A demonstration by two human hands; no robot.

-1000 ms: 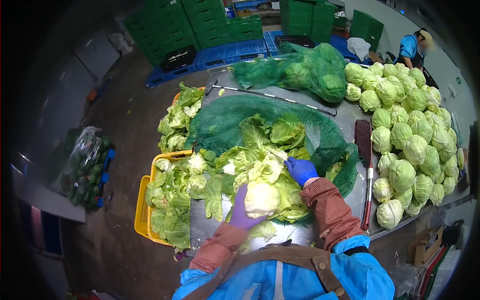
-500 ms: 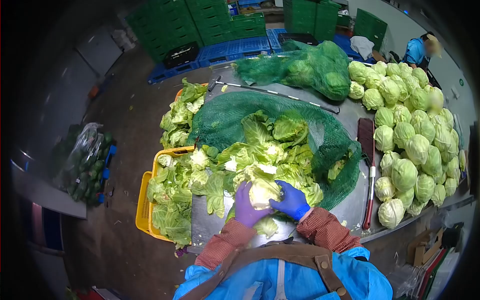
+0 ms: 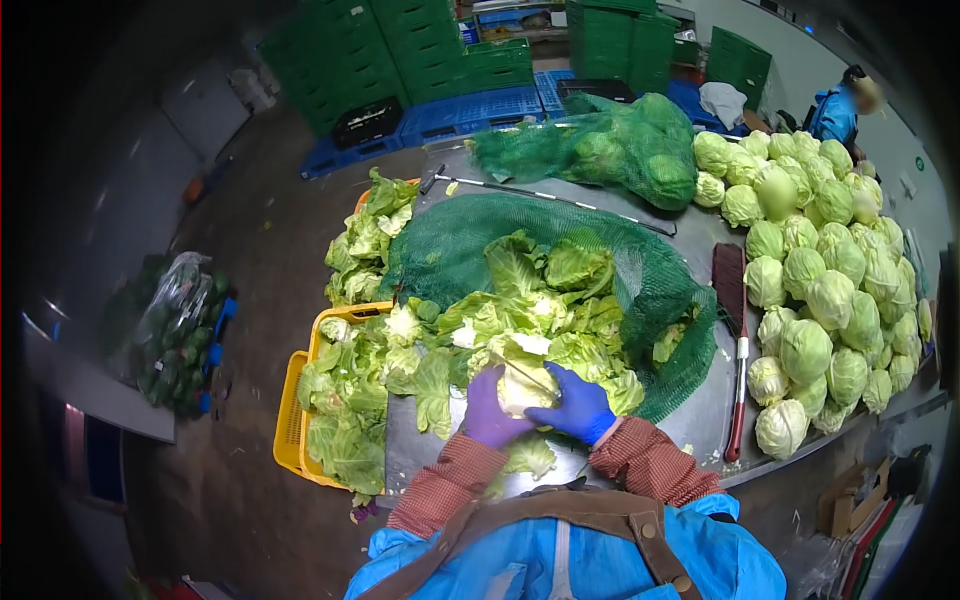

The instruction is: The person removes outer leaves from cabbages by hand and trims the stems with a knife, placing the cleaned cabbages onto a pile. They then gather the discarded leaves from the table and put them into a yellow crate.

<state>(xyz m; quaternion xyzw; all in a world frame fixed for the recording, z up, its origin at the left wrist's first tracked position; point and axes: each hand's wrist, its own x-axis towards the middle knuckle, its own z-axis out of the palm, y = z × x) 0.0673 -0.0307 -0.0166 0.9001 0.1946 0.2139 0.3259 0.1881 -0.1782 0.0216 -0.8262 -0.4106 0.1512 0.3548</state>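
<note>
Nearest: checked sleeves (image 3: 652,460) reaching forward over a metal table (image 3: 692,425). Left hand (image 3: 490,412), purple glove, fingers curved along the left side of a pale cabbage head (image 3: 523,390). Right hand (image 3: 575,407), blue glove, thumb parted from fingers, gripping the same head from the right. Cabbage head sits between the two palms, in front of the body, at the near edge of the leaf heap (image 3: 490,308). (A thin dark line crosses its top by the right hand; cannot tell what it is.) Loose leaf (image 3: 528,456) on the metal just below the hands.

Left of the table: yellow crates (image 3: 287,420) brimming with trimmed leaves. Right: a red-handled brush (image 3: 742,350) lying lengthwise, then a large pile of cabbages (image 3: 803,270) stacked along the table's right side.

Beyond the heap, green mesh (image 3: 465,232) spread partly under the leaves. Past that, a slim rod (image 3: 530,191) lying across the table, then a filled net (image 3: 667,172) with heads showing through.

Farthest: blue pallets (image 3: 470,112), stacked green crates (image 3: 357,55), and a co-worker (image 3: 834,118) in blue behind the pile.
</note>
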